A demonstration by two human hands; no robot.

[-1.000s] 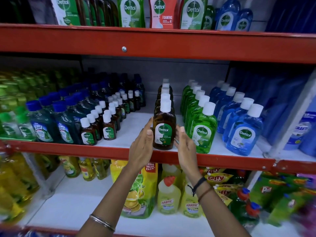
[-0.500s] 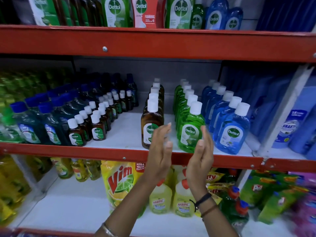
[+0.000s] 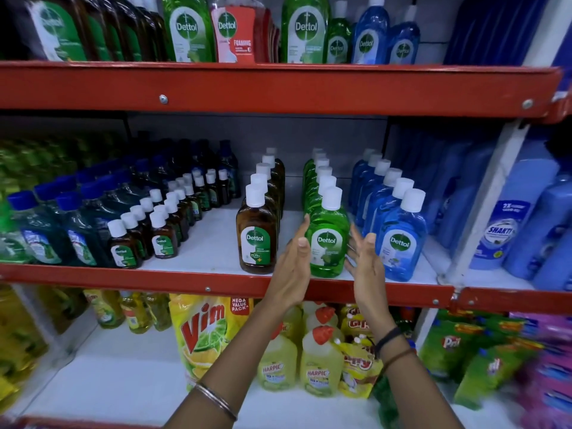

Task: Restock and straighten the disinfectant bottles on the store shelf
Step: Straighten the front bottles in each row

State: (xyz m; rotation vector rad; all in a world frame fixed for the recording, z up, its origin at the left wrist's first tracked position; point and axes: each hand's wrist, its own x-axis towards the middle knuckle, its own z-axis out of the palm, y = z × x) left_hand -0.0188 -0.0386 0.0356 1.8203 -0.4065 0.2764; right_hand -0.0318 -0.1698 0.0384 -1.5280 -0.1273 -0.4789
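Observation:
On the middle shelf (image 3: 198,281) stand three rows of Dettol bottles with white caps: a brown row led by the front brown bottle (image 3: 257,236), a green row led by the front green bottle (image 3: 328,239), and a blue row led by the front blue bottle (image 3: 400,239). My left hand (image 3: 294,261) is flat and open just left of the front green bottle. My right hand (image 3: 363,261) is open just right of it, fingers spread. Neither hand grips the bottle; the palms flank it.
Small brown bottles (image 3: 161,233) and dark teal bottles with blue caps (image 3: 43,236) fill the left of the shelf. Larger Dettol bottles (image 3: 305,29) stand above. Below are a Vim pouch (image 3: 205,332) and Harpic bottles (image 3: 320,360). Blue bottles (image 3: 507,218) sit beyond a white upright at right.
Both hands left the front brown bottle and moved right; they now flank the front green bottle. The view shifted slightly right as well.

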